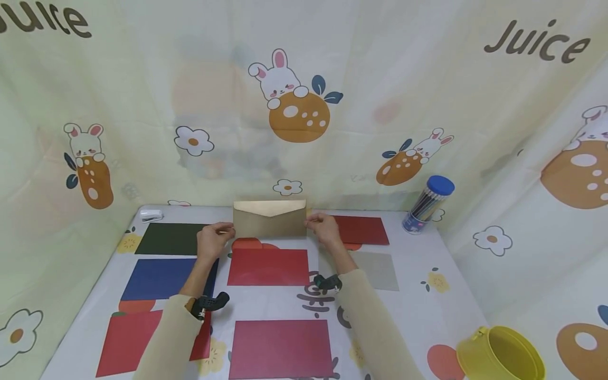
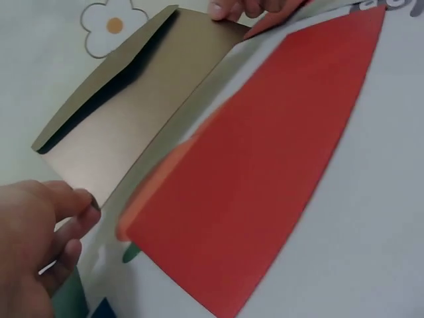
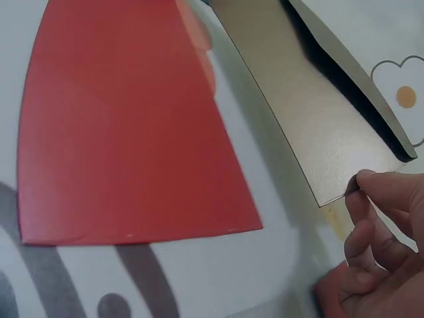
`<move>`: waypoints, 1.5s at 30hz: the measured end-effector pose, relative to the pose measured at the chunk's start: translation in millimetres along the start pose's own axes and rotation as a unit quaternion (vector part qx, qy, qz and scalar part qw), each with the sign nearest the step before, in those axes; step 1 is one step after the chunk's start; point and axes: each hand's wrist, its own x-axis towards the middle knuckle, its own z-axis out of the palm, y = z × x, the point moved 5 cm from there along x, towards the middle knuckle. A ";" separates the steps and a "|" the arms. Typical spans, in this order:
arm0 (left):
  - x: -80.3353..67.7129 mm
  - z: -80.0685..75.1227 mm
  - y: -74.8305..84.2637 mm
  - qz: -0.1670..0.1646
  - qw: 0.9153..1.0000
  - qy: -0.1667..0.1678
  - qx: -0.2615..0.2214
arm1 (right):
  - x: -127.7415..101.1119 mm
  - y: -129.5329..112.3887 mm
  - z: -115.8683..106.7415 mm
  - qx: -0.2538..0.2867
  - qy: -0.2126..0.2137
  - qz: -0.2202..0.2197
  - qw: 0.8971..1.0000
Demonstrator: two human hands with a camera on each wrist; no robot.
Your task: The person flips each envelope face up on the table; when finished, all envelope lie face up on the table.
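A gold envelope (image 1: 269, 220) with its flap partly raised is held up at the back middle of the table. My left hand (image 1: 215, 238) pinches its left corner; in the left wrist view the left hand (image 2: 46, 228) pinches the gold envelope (image 2: 139, 112) at its near corner. My right hand (image 1: 323, 227) pinches the right corner; the right wrist view shows the right hand (image 3: 381, 218) with thumb and finger on the envelope (image 3: 311, 112). A red envelope (image 1: 268, 266) lies flat just in front of it.
Other envelopes lie on the table: dark green (image 1: 171, 238), blue (image 1: 163, 278), red (image 1: 133, 343) at front left, dark red (image 1: 280, 348) at front, dark red (image 1: 362, 230) and grey (image 1: 380, 270) on the right. A pencil tube (image 1: 427, 205), a yellow tin (image 1: 501, 354) and a small white stapler (image 1: 151, 215) stand at the edges.
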 end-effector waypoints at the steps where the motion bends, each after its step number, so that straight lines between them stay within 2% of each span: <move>1: 0.0 1.7 -0.1 0.003 1.000 -0.002 0.009 | 0.1 1.3 0.6 -0.011 0.001 -0.003 1.000; 4: -0.3 6.5 -1.4 0.005 1.000 -0.012 0.028 | 0.1 5.0 3.0 -0.035 0.004 -0.013 0.999; 11: -1.0 11.7 -2.0 0.003 0.999 -0.031 0.041 | -2.3 6.5 9.4 -0.097 0.004 -0.050 0.994; 17: -2.7 11.2 0.2 0.010 0.997 -0.042 0.057 | -6.3 2.7 14.0 -0.165 -0.008 -0.087 0.982; 24: -2.2 10.8 -1.6 0.007 0.996 -0.051 0.075 | -10.0 3.6 18.9 -0.233 -0.036 -0.101 0.966; 35: -3.4 7.5 0.5 0.019 0.995 -0.046 0.086 | -14.2 2.4 18.4 -0.257 -0.037 -0.099 0.961; 45: -2.5 9.4 -2.1 0.006 0.995 -0.053 0.088 | -10.3 3.8 18.1 -0.277 -0.039 -0.103 0.955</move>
